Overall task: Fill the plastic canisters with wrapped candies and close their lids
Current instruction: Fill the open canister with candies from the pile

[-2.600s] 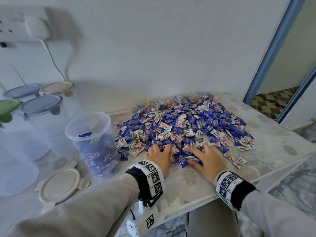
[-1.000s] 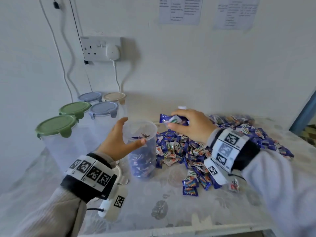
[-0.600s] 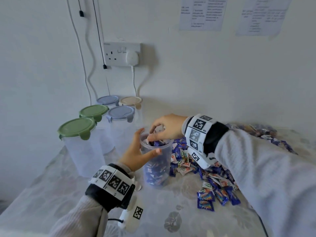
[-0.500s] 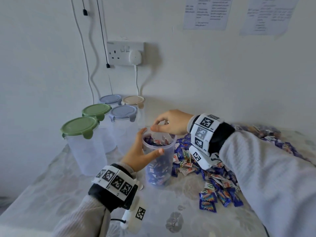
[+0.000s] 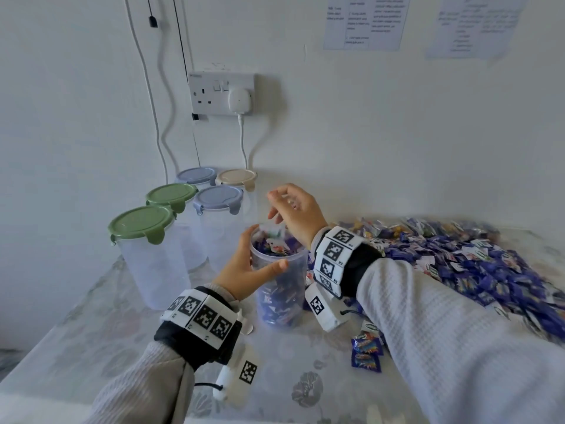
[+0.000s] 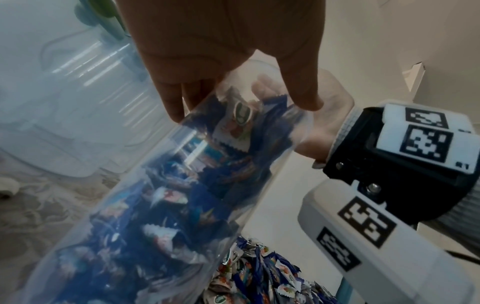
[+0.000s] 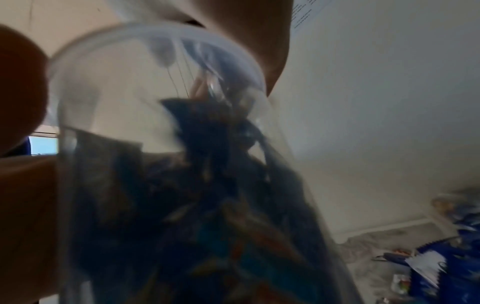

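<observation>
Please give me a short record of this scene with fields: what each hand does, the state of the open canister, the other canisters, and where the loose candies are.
left hand: grips the open canister near its rim
right hand: above the canister mouth, fingers loosely curled, nothing visibly held
open canister: upright on the table, no lid, candies nearly to the rim
other canisters: five with lids on, two green lids, left of the open one
loose candies: pile on the table, right side

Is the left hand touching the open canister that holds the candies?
Touching. In the head view the left hand wraps the open canister just below its rim, thumb across the front wall; the left wrist view shows fingers on it too.
</observation>
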Demonstrator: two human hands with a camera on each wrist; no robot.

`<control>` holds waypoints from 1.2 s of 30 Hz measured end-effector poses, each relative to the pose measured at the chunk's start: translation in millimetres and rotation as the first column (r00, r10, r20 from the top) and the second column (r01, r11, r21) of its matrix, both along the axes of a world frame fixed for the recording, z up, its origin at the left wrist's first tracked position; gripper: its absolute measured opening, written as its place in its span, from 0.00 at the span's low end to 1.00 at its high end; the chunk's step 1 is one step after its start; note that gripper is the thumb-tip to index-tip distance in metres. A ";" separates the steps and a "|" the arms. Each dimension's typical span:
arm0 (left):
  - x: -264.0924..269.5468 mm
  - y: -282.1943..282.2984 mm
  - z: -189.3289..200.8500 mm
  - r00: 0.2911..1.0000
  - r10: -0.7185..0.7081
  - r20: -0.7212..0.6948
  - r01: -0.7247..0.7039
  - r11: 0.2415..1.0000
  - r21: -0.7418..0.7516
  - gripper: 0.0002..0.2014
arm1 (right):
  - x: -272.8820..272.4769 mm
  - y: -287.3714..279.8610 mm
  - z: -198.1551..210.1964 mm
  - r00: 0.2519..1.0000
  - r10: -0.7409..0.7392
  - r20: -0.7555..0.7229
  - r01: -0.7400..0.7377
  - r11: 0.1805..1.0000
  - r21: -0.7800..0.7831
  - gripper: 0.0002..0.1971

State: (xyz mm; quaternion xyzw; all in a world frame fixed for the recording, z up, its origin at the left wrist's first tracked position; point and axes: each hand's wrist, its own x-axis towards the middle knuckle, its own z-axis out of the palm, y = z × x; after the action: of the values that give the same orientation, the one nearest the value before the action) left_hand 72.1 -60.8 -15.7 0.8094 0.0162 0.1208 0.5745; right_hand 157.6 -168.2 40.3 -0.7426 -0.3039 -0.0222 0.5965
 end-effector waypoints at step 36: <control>-2.8 -216.8 -69.7 0.726 -0.025 -0.687 0.316 0.900 0.301 0.49 | -66.8 -358.5 -158.4 0.693 -0.716 -0.081 0.292 0.382 -0.877 0.34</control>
State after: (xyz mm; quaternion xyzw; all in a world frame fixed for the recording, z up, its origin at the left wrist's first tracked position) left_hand 69.3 -277.6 -85.3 0.8953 0.1196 -0.2308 0.3618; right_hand 90.8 -526.7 -118.1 -0.9668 0.1201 0.1048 0.1998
